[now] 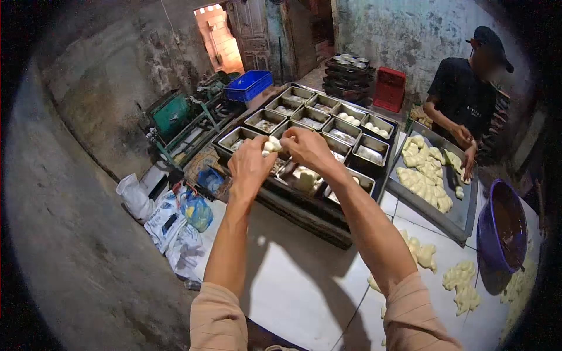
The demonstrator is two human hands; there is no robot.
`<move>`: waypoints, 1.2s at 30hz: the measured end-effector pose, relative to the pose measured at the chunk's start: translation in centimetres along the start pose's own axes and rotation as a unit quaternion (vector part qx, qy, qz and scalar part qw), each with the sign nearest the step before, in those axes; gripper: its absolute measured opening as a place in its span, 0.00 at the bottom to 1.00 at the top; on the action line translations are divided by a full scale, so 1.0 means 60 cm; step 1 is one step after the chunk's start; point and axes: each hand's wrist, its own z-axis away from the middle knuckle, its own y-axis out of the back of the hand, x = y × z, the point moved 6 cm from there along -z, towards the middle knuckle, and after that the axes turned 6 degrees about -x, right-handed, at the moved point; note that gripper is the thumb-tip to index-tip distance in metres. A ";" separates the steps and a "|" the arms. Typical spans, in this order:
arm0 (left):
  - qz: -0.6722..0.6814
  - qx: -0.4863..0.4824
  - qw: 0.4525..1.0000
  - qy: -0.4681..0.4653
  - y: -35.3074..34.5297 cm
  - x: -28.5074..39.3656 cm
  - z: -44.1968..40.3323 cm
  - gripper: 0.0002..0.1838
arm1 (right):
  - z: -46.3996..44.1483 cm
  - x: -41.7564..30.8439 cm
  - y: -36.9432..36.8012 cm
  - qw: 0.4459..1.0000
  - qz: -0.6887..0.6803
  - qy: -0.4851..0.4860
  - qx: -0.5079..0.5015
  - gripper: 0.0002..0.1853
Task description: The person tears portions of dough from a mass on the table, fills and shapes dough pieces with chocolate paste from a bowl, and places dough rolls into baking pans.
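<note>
Over the near-left loaf tins, my left hand (249,165) and my right hand (307,151) are close together, fingers closed on pale pieces of dough (271,145) between them. Part of the dough is hidden by my fingers. Below and around my hands stand rows of metal loaf tins (370,153), set on a dark tray. Dough balls (349,119) lie in two tins at the far right. Another lump of dough (306,179) sits in a near tin under my right wrist.
At the right, a person (465,96) handles dough on a large metal tray (456,225). Dough lumps (462,284) lie on the white tiled table (293,281), near a purple basin (493,234). A blue crate (249,86), green machine (171,114) and plastic bags (170,219) are at left.
</note>
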 end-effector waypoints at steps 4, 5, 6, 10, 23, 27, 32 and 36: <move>-0.160 -0.129 0.979 -0.001 -0.080 -0.048 -0.053 0.19 | -0.014 0.005 -0.020 0.999 0.030 0.011 -0.025 0.19; -0.164 -0.147 0.975 -0.007 -0.091 -0.051 -0.062 0.20 | -0.010 0.010 -0.014 0.999 0.014 0.011 -0.048 0.20; -0.167 -0.167 0.972 -0.016 -0.096 -0.044 -0.067 0.21 | 0.003 0.001 0.001 0.998 0.025 0.020 -0.046 0.19; -0.242 -0.202 0.949 -0.035 -0.115 -0.041 -0.072 0.22 | 0.089 0.003 0.096 0.997 0.007 0.077 0.023 0.18; -0.065 -0.073 0.983 -0.153 -0.033 -0.144 -0.022 0.40 | 0.921 0.139 0.413 0.875 0.062 -0.382 0.290 0.15; 0.106 -0.092 0.979 -0.147 -0.010 -0.023 0.223 0.28 | 1.115 0.163 0.378 0.804 0.010 -0.491 0.336 0.16; 0.183 -0.348 0.920 0.004 -0.178 0.309 0.603 0.27 | 1.130 0.220 0.258 0.851 -0.149 -0.455 0.218 0.12; 0.103 -0.285 0.952 -0.037 -0.236 0.440 0.695 0.27 | 1.067 0.177 0.235 0.938 -0.116 -0.324 0.052 0.12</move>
